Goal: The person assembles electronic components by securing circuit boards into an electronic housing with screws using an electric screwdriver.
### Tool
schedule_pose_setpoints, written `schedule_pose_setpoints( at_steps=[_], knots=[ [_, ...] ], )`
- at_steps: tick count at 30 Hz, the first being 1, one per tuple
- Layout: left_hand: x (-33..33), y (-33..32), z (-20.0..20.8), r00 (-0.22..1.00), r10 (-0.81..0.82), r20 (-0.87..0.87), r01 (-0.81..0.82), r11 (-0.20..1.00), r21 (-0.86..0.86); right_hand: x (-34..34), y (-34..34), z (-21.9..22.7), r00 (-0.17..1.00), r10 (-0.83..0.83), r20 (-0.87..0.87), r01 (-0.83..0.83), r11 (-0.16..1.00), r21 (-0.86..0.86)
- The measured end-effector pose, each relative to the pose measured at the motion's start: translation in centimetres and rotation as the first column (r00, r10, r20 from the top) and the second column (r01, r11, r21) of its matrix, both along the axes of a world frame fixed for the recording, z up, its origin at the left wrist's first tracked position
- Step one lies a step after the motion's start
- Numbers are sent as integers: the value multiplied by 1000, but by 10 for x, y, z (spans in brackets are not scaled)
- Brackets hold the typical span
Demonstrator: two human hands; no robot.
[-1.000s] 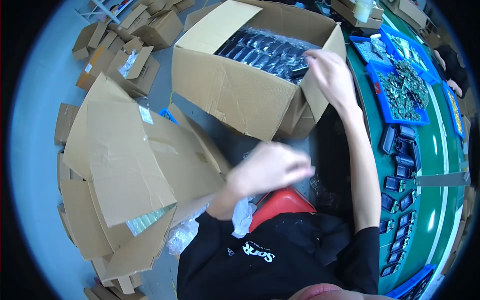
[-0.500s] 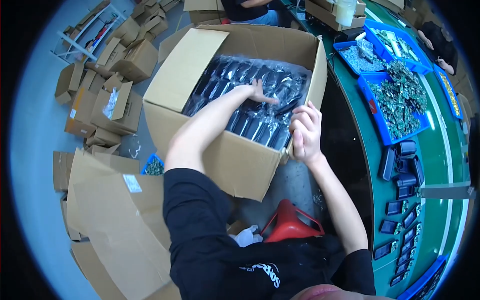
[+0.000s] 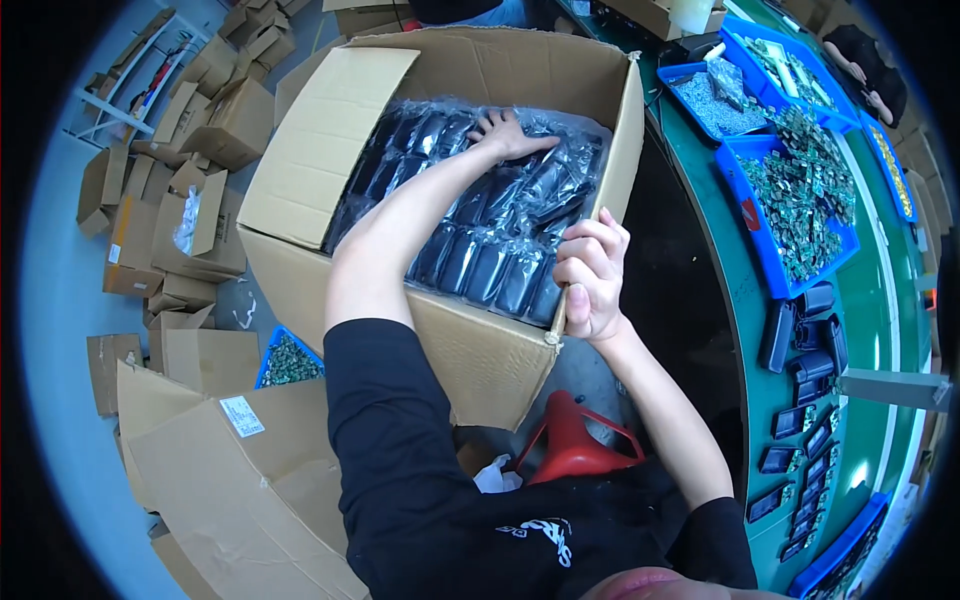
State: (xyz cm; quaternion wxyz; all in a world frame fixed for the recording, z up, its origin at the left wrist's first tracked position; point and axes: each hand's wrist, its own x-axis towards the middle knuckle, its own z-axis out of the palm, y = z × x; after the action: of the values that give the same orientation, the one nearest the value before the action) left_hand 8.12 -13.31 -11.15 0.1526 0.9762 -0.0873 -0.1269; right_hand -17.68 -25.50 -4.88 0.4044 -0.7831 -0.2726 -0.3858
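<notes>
A large open cardboard box holds rows of black plastic cases in clear plastic wrap. My left hand lies on the wrapped cases near the far side of the box, palm down with fingers spread. At the near right corner, my right hand is closed around the edge of the box's right wall. One flap sticks out at the left of the box, partly over the contents. My left forearm hides some of the cases.
To the right runs a green workbench with blue trays of circuit boards and black casings. A red stool stands below the box. Empty cartons crowd the left. Another person is at far right.
My left hand has slid farther toward the back of the box, its fingers spreading wider. The box appears shifted left and turned slightly, its near right corner closer to me; my right hand keeps its grip.
</notes>
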Motion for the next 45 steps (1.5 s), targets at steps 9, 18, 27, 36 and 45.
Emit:
schedule_pose_setpoints(
  at_steps=[9, 18, 27, 36, 45],
  knots=[
    [-19, -46, -4, 995, -31, 99, 50, 981, -186, 1, 4, -2, 1000, -4, 18, 3, 1000, 5],
    [-8, -60, 6, 942, -139, 304, 215, 949, -232, 1, 1, 2, 1000, -9, 14, 9, 1000, -24],
    [-21, -15, 76, 913, -132, 387, 305, 850, -429, 5, -4, 3, 998, -47, 40, 49, 997, -59],
    [-62, 49, 112, 859, -58, 508, 415, 660, -627, -7, 0, 6, 1000, -14, 21, 15, 999, -51],
    [-38, 90, 131, 932, 274, 236, 128, 359, -924, -5, -3, 15, 993, -67, 94, 71, 997, -38]
  ],
)
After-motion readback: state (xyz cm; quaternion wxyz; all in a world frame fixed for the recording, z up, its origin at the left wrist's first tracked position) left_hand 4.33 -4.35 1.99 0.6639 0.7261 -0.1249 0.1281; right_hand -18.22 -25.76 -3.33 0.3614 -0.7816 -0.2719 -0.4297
